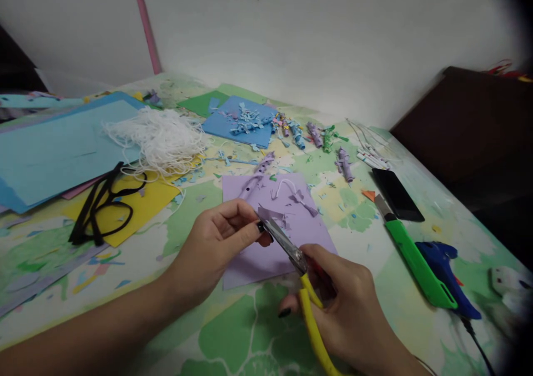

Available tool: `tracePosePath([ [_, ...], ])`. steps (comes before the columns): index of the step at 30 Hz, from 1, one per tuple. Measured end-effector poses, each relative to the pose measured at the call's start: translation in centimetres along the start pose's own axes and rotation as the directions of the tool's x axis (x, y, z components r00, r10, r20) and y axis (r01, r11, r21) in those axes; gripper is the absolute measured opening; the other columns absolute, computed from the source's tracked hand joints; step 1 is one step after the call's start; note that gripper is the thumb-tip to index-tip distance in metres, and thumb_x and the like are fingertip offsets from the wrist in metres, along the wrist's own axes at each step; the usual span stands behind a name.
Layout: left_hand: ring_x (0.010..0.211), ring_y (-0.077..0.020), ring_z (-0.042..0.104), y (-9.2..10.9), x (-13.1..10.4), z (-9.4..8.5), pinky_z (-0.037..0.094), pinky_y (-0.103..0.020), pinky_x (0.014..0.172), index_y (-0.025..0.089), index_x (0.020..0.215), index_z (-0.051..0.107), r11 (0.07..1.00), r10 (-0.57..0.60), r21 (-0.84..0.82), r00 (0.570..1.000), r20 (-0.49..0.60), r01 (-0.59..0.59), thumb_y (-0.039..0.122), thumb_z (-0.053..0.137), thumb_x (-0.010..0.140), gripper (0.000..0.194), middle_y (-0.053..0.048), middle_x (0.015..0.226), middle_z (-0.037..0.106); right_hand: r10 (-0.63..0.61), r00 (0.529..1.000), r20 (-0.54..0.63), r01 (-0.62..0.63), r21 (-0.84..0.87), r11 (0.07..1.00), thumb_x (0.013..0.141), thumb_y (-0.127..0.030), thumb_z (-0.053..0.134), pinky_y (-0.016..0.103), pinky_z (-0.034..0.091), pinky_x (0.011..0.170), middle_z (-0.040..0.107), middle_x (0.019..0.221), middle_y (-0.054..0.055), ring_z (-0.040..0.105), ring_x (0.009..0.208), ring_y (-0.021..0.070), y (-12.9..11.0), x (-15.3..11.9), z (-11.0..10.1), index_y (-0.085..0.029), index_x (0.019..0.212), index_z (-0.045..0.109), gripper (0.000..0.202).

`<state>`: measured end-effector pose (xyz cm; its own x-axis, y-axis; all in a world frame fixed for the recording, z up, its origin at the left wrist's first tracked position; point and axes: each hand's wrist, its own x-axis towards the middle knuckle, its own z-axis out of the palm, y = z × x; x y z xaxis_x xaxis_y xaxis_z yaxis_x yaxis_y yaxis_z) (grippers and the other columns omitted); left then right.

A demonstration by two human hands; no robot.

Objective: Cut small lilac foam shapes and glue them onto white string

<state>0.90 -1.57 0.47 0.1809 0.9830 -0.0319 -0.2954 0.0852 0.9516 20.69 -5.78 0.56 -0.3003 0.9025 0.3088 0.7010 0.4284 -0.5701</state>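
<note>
My right hand (350, 298) grips a pair of scissors (311, 331) by their yellow handles, and the metal blades point up and left. Thumb and fingers pinched together, my left hand (225, 234) holds a small strip of purple paper (275, 215) at the blade tips. How far the blades cut into the strip I cannot make out. Under both lies a purple sheet (245, 267), scattered with purple scraps. A curved white string (287, 183) and a dotted purple strip (260, 170) rest on its far part.
To the left are blue sheets (54, 148), a heap of white string (160, 140) and black glasses (110, 209) on yellow paper. Several fringed paper rolls (345, 164) lie farther back. On the right are a phone (397, 194), a green cutter knife (420, 265) and a blue glue gun (447, 270).
</note>
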Motion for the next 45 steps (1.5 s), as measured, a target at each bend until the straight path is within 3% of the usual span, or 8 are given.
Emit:
tracePosePath([
  [15, 0.067, -0.0141, 0.062, 0.01, -0.10, 0.22, 0.046, -0.023, 0.066, 0.019, 0.069, 0.065, 0.999, -0.009, 0.045, 1.000, 0.011, 0.009, 0.021, 0.072, 0.076, 0.010, 0.001, 0.065, 0.067, -0.055, 0.998, -0.026, 0.053, -0.062, 0.997, 0.075, -0.045, 0.072, 0.023, 0.031, 0.045, 0.047, 0.058, -0.005, 0.040, 0.049, 0.0107, 0.27, -0.36, 0.35, -0.017, 0.089, 0.056, 0.035],
  [29, 0.066, -0.0114, 0.062, -0.08, -0.16, 0.21, 0.046, -0.021, 0.066, 0.020, 0.071, 0.063, 1.000, -0.015, -0.011, 0.999, 0.031, 0.015, 0.020, 0.072, 0.077, 0.011, 0.003, 0.065, 0.068, -0.104, 0.992, -0.067, 0.099, -0.068, 0.993, 0.077, -0.040, 0.071, 0.023, 0.029, 0.043, 0.042, 0.056, -0.006, 0.035, 0.046, 0.0095, 0.29, -0.49, 0.51, -0.017, 0.087, 0.054, 0.030],
  [45, 0.068, -0.0077, 0.060, -0.58, 0.03, -0.04, 0.044, -0.018, 0.068, 0.019, 0.074, 0.062, 1.000, -0.018, -0.019, 0.993, 0.118, 0.021, 0.019, 0.067, 0.083, 0.011, 0.005, 0.068, 0.066, -0.055, 0.998, -0.029, 0.053, -0.062, 0.997, 0.074, -0.039, 0.072, 0.023, 0.029, 0.043, 0.043, 0.057, -0.006, 0.036, 0.048, 0.0100, 0.33, -0.29, 0.47, -0.017, 0.089, 0.058, 0.030],
])
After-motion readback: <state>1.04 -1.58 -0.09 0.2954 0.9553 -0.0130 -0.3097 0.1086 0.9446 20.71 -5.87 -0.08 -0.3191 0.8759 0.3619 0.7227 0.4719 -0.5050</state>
